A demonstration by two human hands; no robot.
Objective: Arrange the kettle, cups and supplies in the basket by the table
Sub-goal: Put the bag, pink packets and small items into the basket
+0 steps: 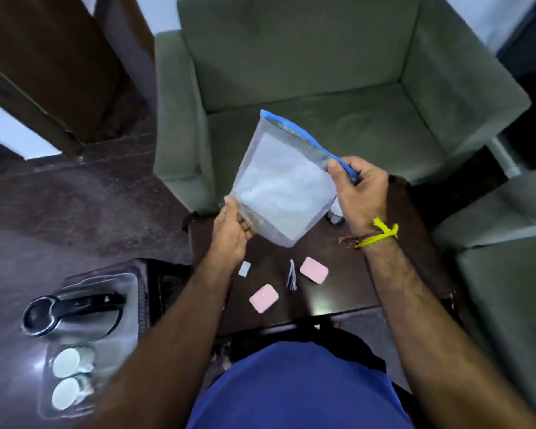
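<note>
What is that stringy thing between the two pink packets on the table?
In the head view, a small bundle of thin white and blue strips lies between the two pink packets on the dark table. It is too blurred to tell exactly what.

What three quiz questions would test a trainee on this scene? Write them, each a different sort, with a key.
1. True or false: both pink packets lie on the dark table.
2. Which hand pinches the blue zip strip of the clear pouch? A) left hand B) right hand C) neither
3. Fill in: in the basket on the floor, the kettle lies beside two white ____.

Key: 1 true. 2 B: the right hand grips the strip; the left hand holds the bottom corner. 3 cups.
</note>
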